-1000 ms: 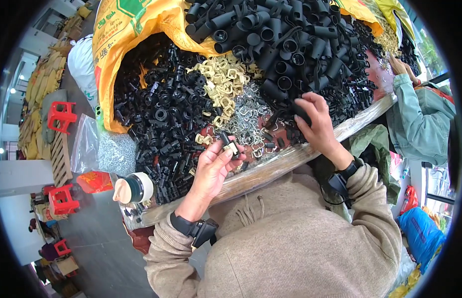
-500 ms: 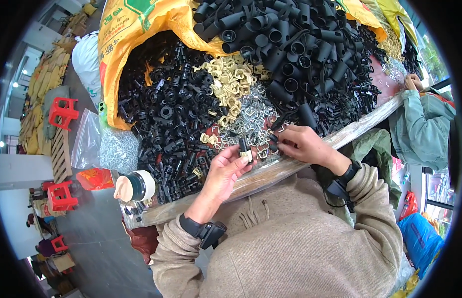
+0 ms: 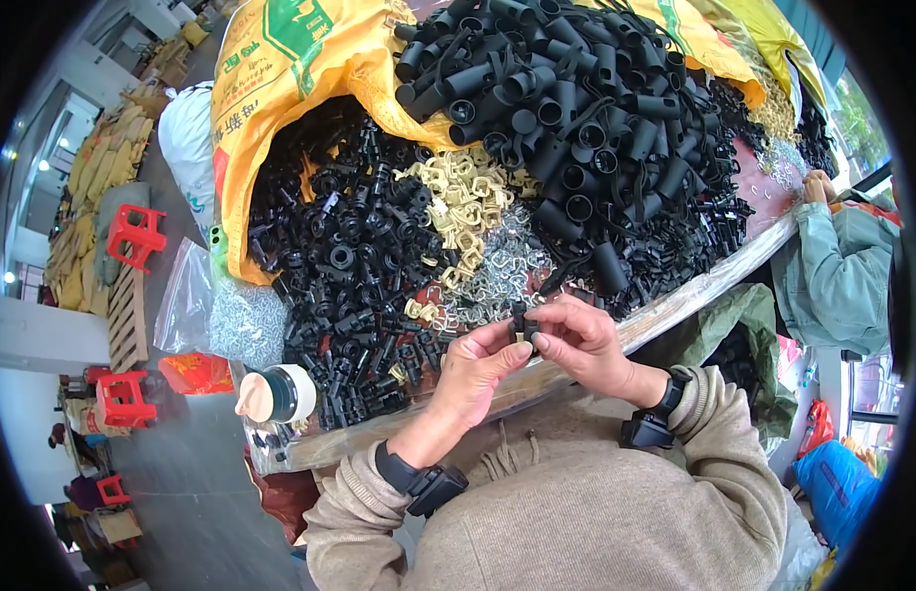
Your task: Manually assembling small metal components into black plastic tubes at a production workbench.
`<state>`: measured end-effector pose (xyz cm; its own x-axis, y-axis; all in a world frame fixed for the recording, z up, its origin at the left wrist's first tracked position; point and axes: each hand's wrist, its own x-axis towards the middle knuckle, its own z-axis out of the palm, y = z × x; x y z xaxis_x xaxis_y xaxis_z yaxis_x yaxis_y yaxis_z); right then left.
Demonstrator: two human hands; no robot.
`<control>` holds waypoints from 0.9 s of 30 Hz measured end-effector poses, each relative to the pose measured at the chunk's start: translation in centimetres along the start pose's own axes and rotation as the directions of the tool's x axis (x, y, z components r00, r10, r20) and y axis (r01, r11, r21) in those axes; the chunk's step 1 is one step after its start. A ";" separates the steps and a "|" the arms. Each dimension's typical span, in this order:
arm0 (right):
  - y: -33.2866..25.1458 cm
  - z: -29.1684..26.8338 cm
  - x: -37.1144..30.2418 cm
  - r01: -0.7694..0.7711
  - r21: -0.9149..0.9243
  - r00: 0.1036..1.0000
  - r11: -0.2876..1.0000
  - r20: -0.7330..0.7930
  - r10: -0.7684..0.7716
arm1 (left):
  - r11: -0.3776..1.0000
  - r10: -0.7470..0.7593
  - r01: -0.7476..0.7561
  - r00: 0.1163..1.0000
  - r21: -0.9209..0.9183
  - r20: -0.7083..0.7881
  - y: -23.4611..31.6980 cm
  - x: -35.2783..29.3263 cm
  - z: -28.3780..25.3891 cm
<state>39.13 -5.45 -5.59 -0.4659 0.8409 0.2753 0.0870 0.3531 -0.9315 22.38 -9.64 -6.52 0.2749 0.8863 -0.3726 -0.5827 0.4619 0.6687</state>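
My left hand pinches a small black plastic fitting with a cream piece at its lower end. Against the same fitting, the fingertips of my right hand are closed; a small dark piece shows between them, partly hidden. Both hands meet just above the bench's near edge. Beyond them lie bent silvery wire hooks and a heap of cream plastic clips. Black ringed fittings are piled to the left. Farther back on the right are black tubes, with small black pieces beside them.
A pale wooden rail edges the bench. At its left end stand a lidded cup and a clear bag of small metal parts. A yellow woven sack borders the piles. A co-worker's green sleeve is at right.
My right hand has left the wire hooks and come left and nearer, meeting the fitting in my left hand. My left hand has shifted slightly right and nearer.
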 end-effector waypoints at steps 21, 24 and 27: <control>3.5 -4.1 -0.9 0.248 -0.645 0.895 0.723 -0.133 -0.426 | 0.979 0.016 -0.026 0.999 0.201 0.050 -0.1 0.5 0.3; 3.5 -6.3 -0.4 -0.016 -0.898 0.960 0.440 -0.137 -0.244 | 0.973 0.046 -0.051 0.999 0.226 0.029 0.3 0.5 0.2; 4.5 -7.0 -0.4 -0.049 -0.937 0.997 0.346 -0.065 -0.034 | 0.974 0.078 -0.078 0.997 0.212 0.009 0.5 0.3 0.3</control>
<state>45.86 -1.39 -8.23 -0.4102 0.8534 0.3217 0.8782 0.4648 -0.1131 22.41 -9.12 -6.08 0.2360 0.9197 -0.3137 -0.4267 0.3881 0.8169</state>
